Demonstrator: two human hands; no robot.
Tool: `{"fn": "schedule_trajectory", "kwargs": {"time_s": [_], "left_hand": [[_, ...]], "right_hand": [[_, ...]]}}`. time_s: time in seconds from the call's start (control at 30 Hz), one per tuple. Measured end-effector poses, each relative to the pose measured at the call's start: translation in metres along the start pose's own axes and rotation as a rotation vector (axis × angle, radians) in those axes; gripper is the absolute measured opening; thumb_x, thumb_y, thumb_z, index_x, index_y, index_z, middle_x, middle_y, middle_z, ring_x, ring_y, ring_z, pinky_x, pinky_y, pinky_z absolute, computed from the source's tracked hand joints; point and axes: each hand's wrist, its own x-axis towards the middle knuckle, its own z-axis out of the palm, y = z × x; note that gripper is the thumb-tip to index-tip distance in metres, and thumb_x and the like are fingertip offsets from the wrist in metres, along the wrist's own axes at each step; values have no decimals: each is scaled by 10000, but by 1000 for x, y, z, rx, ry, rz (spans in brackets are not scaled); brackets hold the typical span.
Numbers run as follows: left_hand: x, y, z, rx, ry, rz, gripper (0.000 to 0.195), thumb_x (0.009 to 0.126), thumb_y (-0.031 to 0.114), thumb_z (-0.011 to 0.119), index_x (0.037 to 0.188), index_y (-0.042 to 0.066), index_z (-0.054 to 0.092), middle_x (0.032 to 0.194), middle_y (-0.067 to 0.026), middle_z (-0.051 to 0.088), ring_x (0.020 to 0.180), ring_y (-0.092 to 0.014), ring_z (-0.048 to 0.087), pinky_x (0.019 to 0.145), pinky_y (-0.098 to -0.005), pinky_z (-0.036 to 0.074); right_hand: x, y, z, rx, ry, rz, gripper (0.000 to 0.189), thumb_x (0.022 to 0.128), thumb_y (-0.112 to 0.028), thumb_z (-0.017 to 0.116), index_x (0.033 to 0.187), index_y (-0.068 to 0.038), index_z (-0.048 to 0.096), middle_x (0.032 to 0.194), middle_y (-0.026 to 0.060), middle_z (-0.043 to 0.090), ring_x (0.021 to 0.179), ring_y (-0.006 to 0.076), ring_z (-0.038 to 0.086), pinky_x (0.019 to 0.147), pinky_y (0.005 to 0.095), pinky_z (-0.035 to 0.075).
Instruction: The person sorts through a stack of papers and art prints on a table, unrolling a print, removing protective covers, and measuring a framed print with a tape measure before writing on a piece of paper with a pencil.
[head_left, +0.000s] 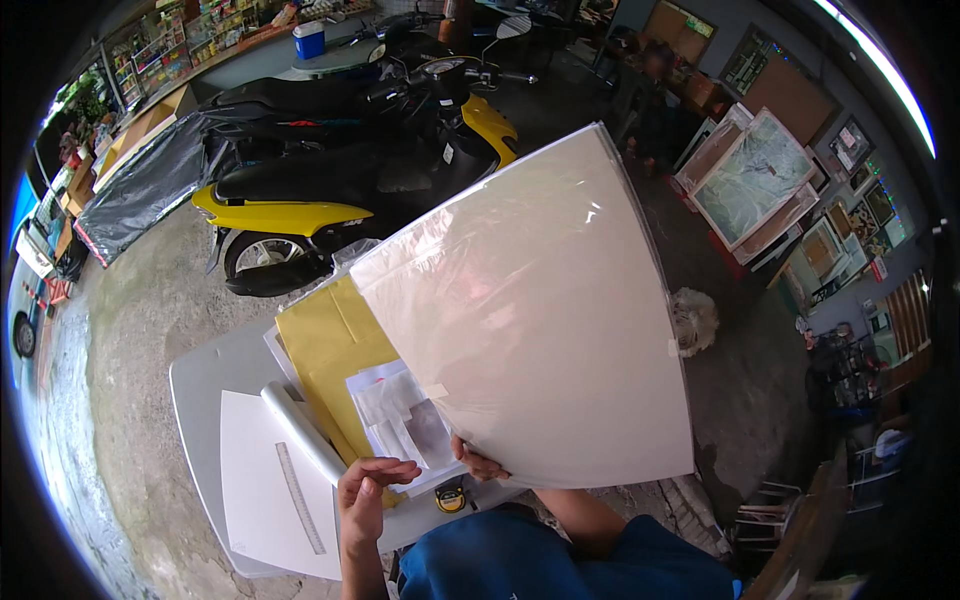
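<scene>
My right hand (480, 460) grips the near left edge of a large pale sheet (540, 322) in glossy clear plastic, apparently with other sheets layered beneath it. Tilted across the table, the sheet covers much of it. My left hand (371, 491) is raised with fingers extended and nothing in it, over the table's near edge. Close by are brown envelopes (330, 330), white papers with a clear plastic packet (405, 416), and a yellow-black tape measure (451, 496). A white roll (300, 431) lies beside a white sheet (251, 465) with a clear ruler (300, 499) on it.
The grey table (202, 367) stands on a concrete floor. Beyond it are a yellow-black motorcycle (300, 214) and a blue cooler (308, 41). Framed pictures (754, 180) lean at the right, near stacked chairs (772, 506). A blurred person (649, 82) is at the back right.
</scene>
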Motion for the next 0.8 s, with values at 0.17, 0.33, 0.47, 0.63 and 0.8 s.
{"fn": "schedule_trajectory", "kwargs": {"time_s": [0.17, 0.33, 0.47, 0.63, 0.8], "left_hand": [[-2, -7, -2, -44, 24, 1, 509, 984, 428, 590, 1160, -48, 611, 1093, -231, 712, 1008, -335, 710, 930, -426, 532], [0, -11, 1, 0, -9, -4, 464, 1016, 397, 541, 1166, -38, 598, 1096, -234, 708, 1002, -341, 711, 917, -425, 537], [0, -15, 0, -4, -18, -14, 454, 1019, 391, 539, 1165, -35, 601, 1098, -232, 708, 1005, -333, 710, 926, -420, 533], [-1, -16, -1, 2, -14, -12, 448, 1022, 388, 536, 1164, -31, 605, 1099, -230, 708, 1004, -330, 710, 928, -417, 532], [-2, -17, 1, -5, -22, -19, 449, 1022, 392, 536, 1168, -27, 605, 1100, -229, 709, 1009, -328, 710, 929, -414, 533]], "right_hand": [[5, 3, 14, 18, -26, 6, 654, 970, -564, 450, 1098, 71, 545, 575, 56, 466, 400, 163, 477, 482, 280, 323], [2, 9, 17, -8, 16, -37, 656, 972, -560, 445, 1085, 79, 544, 577, 53, 469, 397, 156, 467, 481, 274, 319], [-2, 10, 14, -9, -9, -37, 728, 939, -611, 457, 1092, 97, 536, 580, 66, 479, 407, 175, 497, 497, 285, 339], [-4, 6, 20, -47, 39, 18, 787, 909, -647, 475, 1120, 109, 522, 588, 83, 492, 428, 199, 541, 517, 300, 365], [-5, 13, 2, 10, -59, 38, 789, 917, -643, 470, 1135, 114, 508, 603, 86, 497, 437, 198, 547, 503, 286, 358]]}}
